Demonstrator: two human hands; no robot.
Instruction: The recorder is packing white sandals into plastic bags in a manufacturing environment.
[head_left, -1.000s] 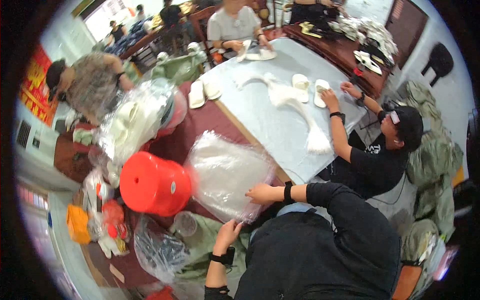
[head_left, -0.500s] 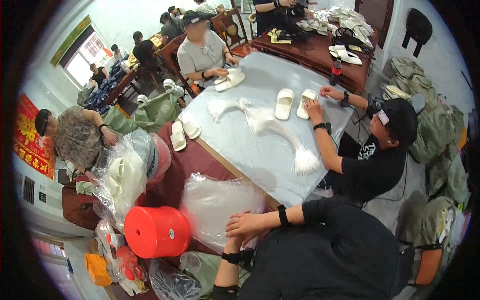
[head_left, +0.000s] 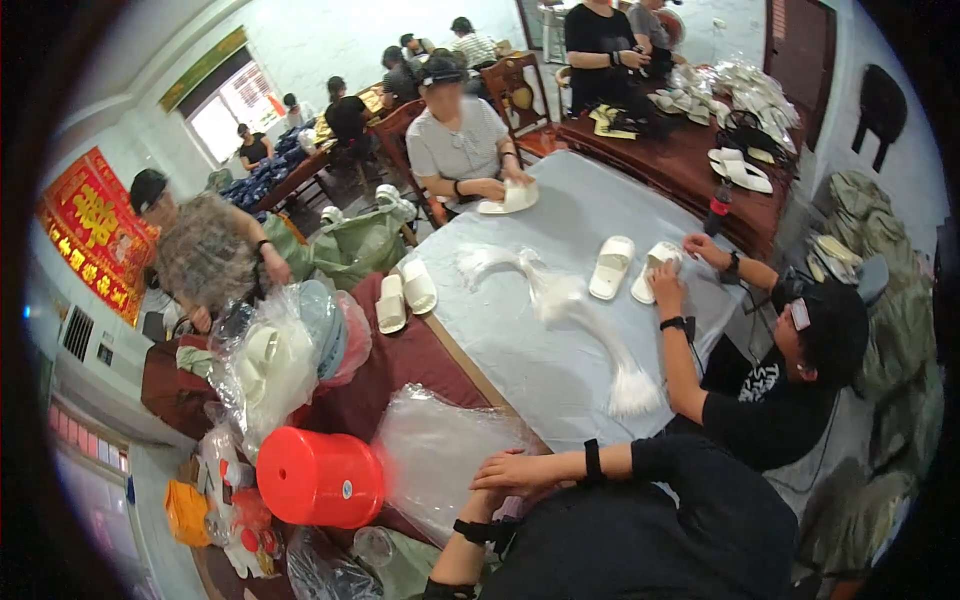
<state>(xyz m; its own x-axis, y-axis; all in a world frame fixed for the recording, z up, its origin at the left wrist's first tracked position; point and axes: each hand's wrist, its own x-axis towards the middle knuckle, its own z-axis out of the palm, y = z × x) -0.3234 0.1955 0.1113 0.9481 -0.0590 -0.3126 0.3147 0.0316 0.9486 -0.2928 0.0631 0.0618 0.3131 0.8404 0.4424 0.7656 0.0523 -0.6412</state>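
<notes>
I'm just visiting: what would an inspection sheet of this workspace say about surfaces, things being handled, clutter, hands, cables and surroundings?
Surfaces: dark red table beside a pale-covered table.
Things handled: nothing seen held by the wearer; clear plastic sheeting lies nearest.
Clutter: red tub on its side, orange bag.
Hands: right hand rests over the left hand, which is mostly hidden.
Cables: a thin dark cord, apparently, on the floor beside the black-clad co-worker.
Surroundings: several other people, pale slippers, red wall banner.

Whitish plastic bags (head_left: 440, 450), cream slippers (head_left: 612, 268)
</notes>
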